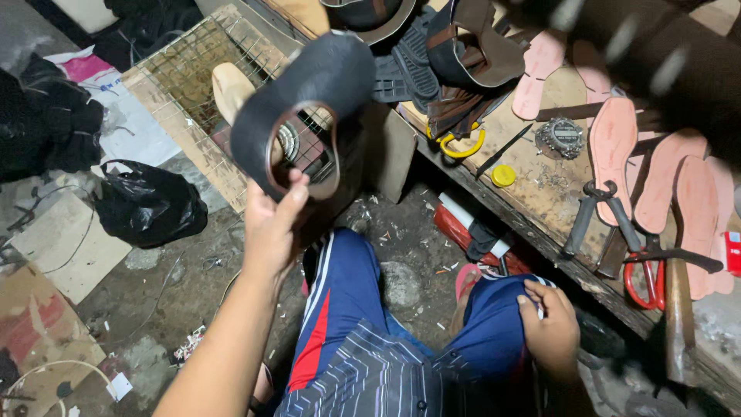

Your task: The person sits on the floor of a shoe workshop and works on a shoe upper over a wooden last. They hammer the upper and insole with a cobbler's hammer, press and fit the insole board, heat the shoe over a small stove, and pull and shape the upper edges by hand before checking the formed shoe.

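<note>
Black shoe upper [309, 93], opening turned toward the camera as if for inspection, is held aloft off the counter [532, 193], pinched at its rim by the left hand [272, 224]. Right hand [549, 328] rests loosely curled on the knee, holding nothing. Pincers [590, 216] and red scissors [648, 274] lie near the counter's front edge.

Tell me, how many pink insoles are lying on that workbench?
5 that I can make out: two at the bench's far end, one mid-bench, two nearer the scissors. More may hide behind the blurred dark shape.
</note>
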### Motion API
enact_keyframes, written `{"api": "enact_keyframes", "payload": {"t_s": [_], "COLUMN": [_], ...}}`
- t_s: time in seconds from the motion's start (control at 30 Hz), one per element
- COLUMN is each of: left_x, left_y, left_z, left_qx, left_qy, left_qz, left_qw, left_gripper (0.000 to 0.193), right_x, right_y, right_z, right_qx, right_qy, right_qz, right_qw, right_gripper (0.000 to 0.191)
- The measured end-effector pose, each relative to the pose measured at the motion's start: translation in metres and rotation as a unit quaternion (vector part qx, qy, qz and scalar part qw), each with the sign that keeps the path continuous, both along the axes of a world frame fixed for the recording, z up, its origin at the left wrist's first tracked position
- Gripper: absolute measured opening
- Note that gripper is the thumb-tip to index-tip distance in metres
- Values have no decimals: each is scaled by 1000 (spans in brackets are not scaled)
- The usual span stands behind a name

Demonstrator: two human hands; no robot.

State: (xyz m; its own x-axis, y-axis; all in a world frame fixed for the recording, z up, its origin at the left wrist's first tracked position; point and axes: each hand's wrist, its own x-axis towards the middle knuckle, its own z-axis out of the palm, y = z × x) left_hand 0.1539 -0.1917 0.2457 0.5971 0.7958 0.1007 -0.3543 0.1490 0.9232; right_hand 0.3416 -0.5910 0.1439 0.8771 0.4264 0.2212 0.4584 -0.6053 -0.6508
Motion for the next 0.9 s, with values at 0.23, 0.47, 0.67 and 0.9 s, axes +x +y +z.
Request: {"api": "enact_keyframes", "payload": {"t_s": [0.23,0.47,0.67,0.9], "left_x": [116,235,269,298], "left_y": [89,114,84,49], "left_z": [55,71,43,14], "left_qx": [459,573,721,755], "left_qy": [178,273,329,238], "left_qz": [219,144,153,-80], "left_qw": [842,759,590,605], "left_gripper": [71,120,98,32], "right_x": [5,19,29,28], "right_y": [14,18,13,13], "right_z": [-8,-15,-39,-32], "right_qx": [-6,-14,-61,-9], "right_qy": [-61,-15,-58,-77], "right_qz": [2,9,-3,18], "right_qw": [998,1000,996,997], "right_gripper": [15,14,16,14]}}
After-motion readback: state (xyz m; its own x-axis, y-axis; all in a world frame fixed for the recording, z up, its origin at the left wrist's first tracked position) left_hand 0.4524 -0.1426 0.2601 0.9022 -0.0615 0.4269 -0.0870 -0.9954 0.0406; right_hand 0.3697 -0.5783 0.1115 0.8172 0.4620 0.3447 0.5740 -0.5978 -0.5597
